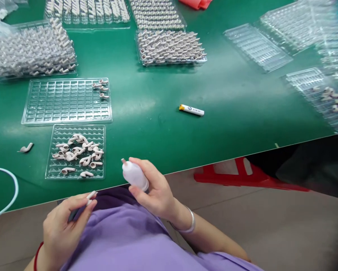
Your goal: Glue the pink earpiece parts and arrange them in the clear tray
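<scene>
My right hand [154, 192] is closed around a small white squeeze bottle [134, 175], its nozzle pointing up and left, just off the near edge of the green table [157, 131]. My left hand [64, 222] pinches a small pale curved plastic part [90, 195] between thumb and fingers, over my lap. Ahead of my left hand lies a small clear tray [56, 171] with several loose pale parts [78, 152]. Behind that tray lies a larger clear grid tray [64, 101] with three parts set in its far right corner.
Full trays of parts [169, 47] and a heap of parts [30, 49] fill the back of the table. Empty clear trays [256, 47] lie at the right. A white and yellow cylinder [191, 110] lies mid-table, a stray part [26, 147] and white cable [13, 188] at left. A red stool [242, 175] stands below.
</scene>
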Tool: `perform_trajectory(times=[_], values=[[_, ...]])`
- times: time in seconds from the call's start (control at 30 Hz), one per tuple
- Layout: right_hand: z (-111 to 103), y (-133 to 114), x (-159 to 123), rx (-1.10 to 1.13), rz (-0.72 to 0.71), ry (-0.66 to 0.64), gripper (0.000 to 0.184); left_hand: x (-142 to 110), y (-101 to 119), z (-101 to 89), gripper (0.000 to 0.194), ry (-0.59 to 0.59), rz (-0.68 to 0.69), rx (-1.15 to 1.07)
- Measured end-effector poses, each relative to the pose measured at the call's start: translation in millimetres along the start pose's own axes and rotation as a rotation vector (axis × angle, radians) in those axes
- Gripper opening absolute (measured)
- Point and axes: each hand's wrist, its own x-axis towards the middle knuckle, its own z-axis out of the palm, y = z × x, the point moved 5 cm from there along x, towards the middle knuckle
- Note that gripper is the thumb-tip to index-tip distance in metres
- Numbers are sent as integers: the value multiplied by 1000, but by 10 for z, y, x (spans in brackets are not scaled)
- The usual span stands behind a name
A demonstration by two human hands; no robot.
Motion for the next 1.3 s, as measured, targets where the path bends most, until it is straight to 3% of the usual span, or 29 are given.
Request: perform_trajectory(times=[0.13,0.3,0.5,0.8,0.93,1.3], values=[[101,-51,-113,83,17,-64,55,21,-37,19,22,76,51,63],[150,-118,-144,65,-85,-70,45,16,-43,52,24,108,107,124],[130,-155,-111,77,-104,-67,45,3,-74,77,32,56,132,198],[157,-177,-129,16,-100,-83,45,103,-4,100,25,-23,224,319],[164,-186,-119,9,-111,-82,43,71,-19,98,34,-23,218,322],[160,-201,-102,6,-125,-92,42,83,8,107,29,-39,233,334]])
